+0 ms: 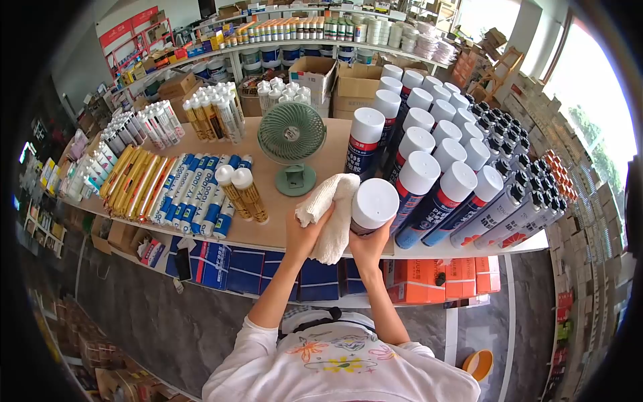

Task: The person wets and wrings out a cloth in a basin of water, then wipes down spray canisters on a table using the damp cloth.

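Note:
A folded cream cloth (337,218) is gripped in my left hand (307,226), its right edge against a white-capped spray can (374,205). My right hand (370,246) is wrapped round the lower part of that can, which stands upright with its cap toward me; the can's body is mostly hidden. Just behind it stands another can (365,142) with a white cap and dark blue body. Rows of similar cans (429,177) fill the table to the right. Left of the cloth, a green desk fan (291,137) stands on the tabletop.
Two gold-and-white tubes (249,194) stand left of the fan. Blue-and-white sealant packs (194,194) and yellow packs (130,184) lie farther left. Black-capped cans (516,194) stand at the right end. Blue boxes (244,270) and orange boxes (435,278) sit below the table.

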The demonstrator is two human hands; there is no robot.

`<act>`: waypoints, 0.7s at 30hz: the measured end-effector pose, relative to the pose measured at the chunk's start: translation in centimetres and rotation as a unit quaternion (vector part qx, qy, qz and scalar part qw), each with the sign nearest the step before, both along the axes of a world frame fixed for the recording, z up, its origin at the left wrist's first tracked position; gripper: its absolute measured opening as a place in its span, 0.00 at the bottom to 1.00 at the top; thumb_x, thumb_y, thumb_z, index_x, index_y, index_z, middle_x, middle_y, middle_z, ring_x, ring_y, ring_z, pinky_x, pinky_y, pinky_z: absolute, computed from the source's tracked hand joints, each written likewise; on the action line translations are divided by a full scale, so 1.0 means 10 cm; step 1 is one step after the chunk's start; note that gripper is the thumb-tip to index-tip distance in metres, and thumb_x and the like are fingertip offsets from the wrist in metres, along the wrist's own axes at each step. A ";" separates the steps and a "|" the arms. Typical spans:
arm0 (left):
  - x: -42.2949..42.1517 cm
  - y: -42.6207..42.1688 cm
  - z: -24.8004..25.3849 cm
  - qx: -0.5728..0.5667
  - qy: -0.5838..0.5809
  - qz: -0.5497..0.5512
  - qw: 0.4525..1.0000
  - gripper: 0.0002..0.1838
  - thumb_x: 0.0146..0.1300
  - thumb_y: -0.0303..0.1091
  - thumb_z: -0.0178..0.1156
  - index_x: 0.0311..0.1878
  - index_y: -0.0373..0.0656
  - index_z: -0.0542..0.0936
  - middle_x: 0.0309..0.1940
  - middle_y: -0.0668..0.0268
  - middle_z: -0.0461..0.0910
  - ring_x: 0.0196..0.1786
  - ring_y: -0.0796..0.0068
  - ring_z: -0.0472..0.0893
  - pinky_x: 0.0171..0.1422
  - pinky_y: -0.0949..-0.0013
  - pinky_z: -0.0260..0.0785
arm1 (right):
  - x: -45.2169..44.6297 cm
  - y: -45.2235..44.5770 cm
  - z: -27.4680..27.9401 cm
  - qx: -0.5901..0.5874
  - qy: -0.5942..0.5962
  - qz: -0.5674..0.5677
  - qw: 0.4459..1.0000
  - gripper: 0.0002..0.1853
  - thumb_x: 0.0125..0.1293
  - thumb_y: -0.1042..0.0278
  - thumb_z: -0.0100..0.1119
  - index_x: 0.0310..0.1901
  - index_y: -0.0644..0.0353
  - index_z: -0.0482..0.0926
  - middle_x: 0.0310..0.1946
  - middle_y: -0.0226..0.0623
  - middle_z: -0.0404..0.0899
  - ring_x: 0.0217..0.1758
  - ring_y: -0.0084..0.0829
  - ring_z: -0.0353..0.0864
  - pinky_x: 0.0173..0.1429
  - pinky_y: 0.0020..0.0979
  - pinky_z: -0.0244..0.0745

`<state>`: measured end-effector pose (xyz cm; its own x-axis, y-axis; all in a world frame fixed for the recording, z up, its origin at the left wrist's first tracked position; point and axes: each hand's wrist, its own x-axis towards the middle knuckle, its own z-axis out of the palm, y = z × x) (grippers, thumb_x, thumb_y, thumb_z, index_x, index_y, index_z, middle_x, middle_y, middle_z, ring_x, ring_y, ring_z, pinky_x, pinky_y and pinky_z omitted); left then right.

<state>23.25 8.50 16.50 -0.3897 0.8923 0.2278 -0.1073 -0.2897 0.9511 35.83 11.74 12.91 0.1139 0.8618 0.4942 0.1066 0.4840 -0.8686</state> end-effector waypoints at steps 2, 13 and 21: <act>-0.01 0.03 -0.03 0.006 -0.010 0.019 1.000 0.17 0.60 0.30 0.67 0.51 0.32 0.80 0.42 0.62 0.83 0.42 0.79 0.81 0.46 0.73 0.74 | 0.04 0.00 0.04 -0.016 -0.008 0.022 1.000 0.39 0.43 0.74 0.75 0.55 0.64 0.60 0.50 0.47 0.72 0.56 0.38 0.74 0.60 0.36 0.68; -0.11 0.14 0.16 0.142 -0.029 0.086 0.986 0.17 0.62 0.34 0.64 0.52 0.37 0.78 0.42 0.65 0.81 0.44 0.80 0.78 0.48 0.74 0.69 | 0.11 0.21 0.20 -0.041 -0.101 0.223 0.969 0.44 0.42 0.66 0.77 0.59 0.63 0.58 0.51 0.51 0.76 0.56 0.42 0.78 0.56 0.39 0.73; -0.23 0.11 0.51 0.046 -0.080 -0.033 0.995 0.18 0.61 0.35 0.67 0.52 0.35 0.79 0.43 0.65 0.82 0.42 0.79 0.81 0.44 0.75 0.73 | 0.15 0.24 0.09 -0.074 -0.082 0.248 0.962 0.45 0.41 0.69 0.74 0.61 0.62 0.57 0.50 0.51 0.76 0.55 0.41 0.78 0.57 0.38 0.73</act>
